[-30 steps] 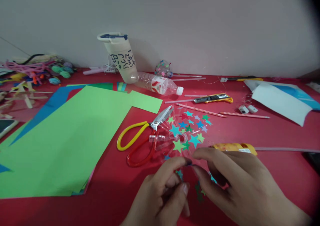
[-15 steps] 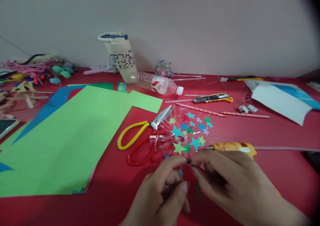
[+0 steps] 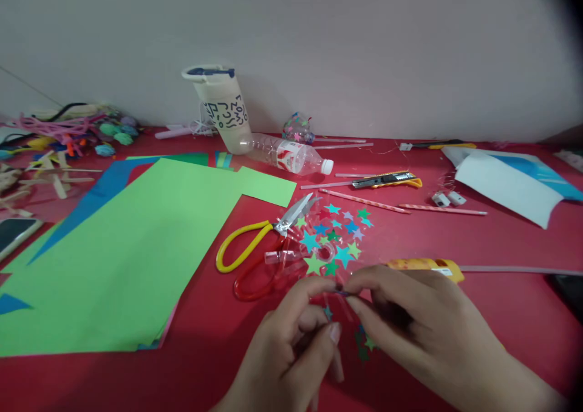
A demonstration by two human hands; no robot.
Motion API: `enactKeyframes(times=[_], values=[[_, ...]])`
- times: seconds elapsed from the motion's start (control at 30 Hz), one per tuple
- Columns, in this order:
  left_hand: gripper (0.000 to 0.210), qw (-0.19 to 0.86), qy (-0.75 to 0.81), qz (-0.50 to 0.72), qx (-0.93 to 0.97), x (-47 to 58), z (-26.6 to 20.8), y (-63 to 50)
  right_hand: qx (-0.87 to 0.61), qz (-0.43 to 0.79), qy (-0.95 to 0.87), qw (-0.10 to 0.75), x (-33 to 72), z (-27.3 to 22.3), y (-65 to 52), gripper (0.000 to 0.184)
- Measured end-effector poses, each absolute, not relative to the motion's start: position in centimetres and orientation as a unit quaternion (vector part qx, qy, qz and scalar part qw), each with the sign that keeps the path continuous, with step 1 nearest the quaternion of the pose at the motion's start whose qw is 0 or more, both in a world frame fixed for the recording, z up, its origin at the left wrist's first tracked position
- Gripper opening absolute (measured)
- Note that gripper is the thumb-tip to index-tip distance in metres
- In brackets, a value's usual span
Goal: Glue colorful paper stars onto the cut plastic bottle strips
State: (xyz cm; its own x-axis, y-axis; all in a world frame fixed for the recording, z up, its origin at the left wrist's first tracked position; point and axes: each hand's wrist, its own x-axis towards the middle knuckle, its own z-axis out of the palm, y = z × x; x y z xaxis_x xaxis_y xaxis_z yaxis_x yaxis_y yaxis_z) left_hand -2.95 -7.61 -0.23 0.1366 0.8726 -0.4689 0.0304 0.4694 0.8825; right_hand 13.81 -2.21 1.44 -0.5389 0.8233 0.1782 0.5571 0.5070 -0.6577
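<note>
A clear plastic piece, apparently a bottle cut into strips (image 3: pixel 283 256) and dotted with star stickers (image 3: pixel 342 255), lies before my hands. Its strips reach down between them, with more stars near the palms. My left hand (image 3: pixel 298 345) is curled at the near side of this piece, its index fingertip pressed to a strip. My right hand (image 3: pixel 410 315) pinches something small and dark against that fingertip; its kind is hidden. Left of the plastic, scissors (image 3: pixel 248 248) with yellow and red handles lie partly beneath it. A yellow hot glue gun (image 3: pixel 416 264) lies behind my right hand.
Green paper sheets (image 3: pixel 132 248) cover the left of the red table (image 3: pixel 200 357). Behind are a plastic bottle (image 3: pixel 291 155), a white cup (image 3: pixel 225 108), a utility knife (image 3: pixel 387 180) and patterned paper straws (image 3: pixel 441 210). Craft bits (image 3: pixel 68 133) pile up at far left.
The star-covered plastic piece has shifted left over the scissors and turned slightly. More stars show beneath my right hand. Both hands stay close together, fingertips meeting.
</note>
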Motion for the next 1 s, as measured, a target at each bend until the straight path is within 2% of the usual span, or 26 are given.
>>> enactKeyframes(times=[0.17, 0.5, 0.67, 1.0], values=[[0.033, 0.642, 0.547, 0.366, 0.394, -2.9, -0.5, -7.6, -0.406, 0.218, -0.848, 0.261, 13.6, 0.9, -2.4, 0.009], [0.034, 0.650, 0.525, 0.349, 0.425, -3.3, -0.3, -7.3, -0.435, 0.302, -0.817, 0.228, 13.0, 1.1, -2.3, 0.007], [0.032, 0.637, 0.523, 0.347, 0.448, -3.5, -0.3, -7.3, -0.445, 0.318, -0.801, 0.243, 12.7, 1.1, -2.2, 0.007], [0.027, 0.607, 0.522, 0.369, 0.471, -3.3, -0.1, -7.3, -0.426, 0.275, -0.821, 0.264, 12.4, 0.3, -2.2, 0.007]])
